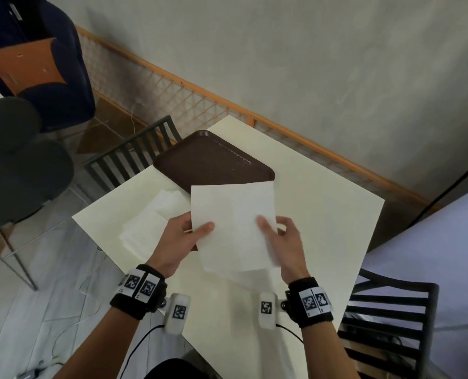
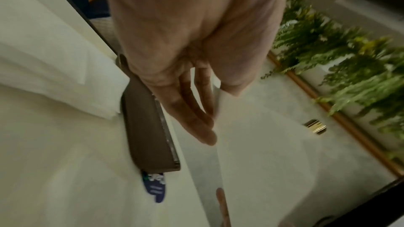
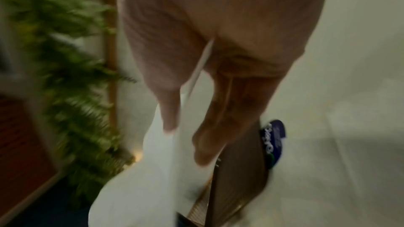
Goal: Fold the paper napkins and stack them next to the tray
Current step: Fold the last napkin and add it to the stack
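Observation:
Both hands hold one white paper napkin (image 1: 235, 225) up above the table, in front of the brown tray (image 1: 213, 160). My left hand (image 1: 189, 231) pinches its left edge, thumb on the near face. My right hand (image 1: 278, 231) pinches the right edge the same way. The left wrist view shows the left hand's fingers (image 2: 196, 110) behind the sheet (image 2: 251, 144). The right wrist view shows the napkin (image 3: 153, 161) between thumb and fingers (image 3: 210, 127). A pile of white napkins (image 1: 150, 222) lies on the table left of the tray, also seen as stacked napkins (image 2: 54, 58).
The cream square table (image 1: 323, 214) stands by a grey wall with a wooden lattice rail (image 1: 200, 97). Dark slatted chairs sit at the far left (image 1: 134, 157) and near right (image 1: 386, 318). A blue packet (image 2: 156, 185) peeks from under the tray's edge (image 2: 148, 127).

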